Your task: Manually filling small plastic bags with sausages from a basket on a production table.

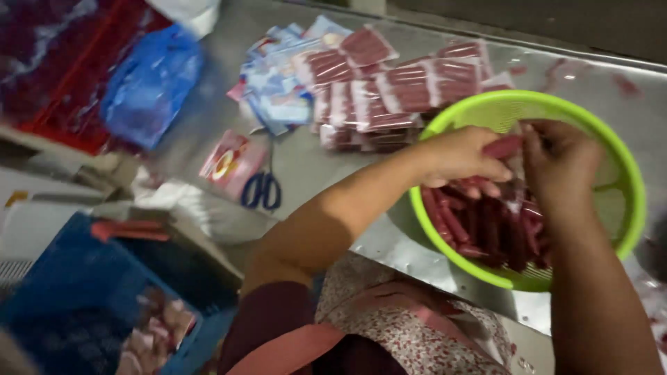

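A lime green colander [629,173] stands on the steel table [306,167] at the right and holds several dark red sausages [486,232]. Over the colander, my left hand [462,154] pinches one red sausage [501,146] by its end. My right hand [559,158] grips the same sausage from the other side, fingers closed around it and a scrap of clear wrapping. Both forearms reach in from the bottom of the view.
Sealed packs of red sausages [389,87] and empty printed pouches [278,87] are piled at the back. Blue-handled scissors [262,189] lie next to a single pouch [229,160]. A blue plastic bag [149,83] and red crate [62,104] sit far left; a blue basket [90,292] is below.
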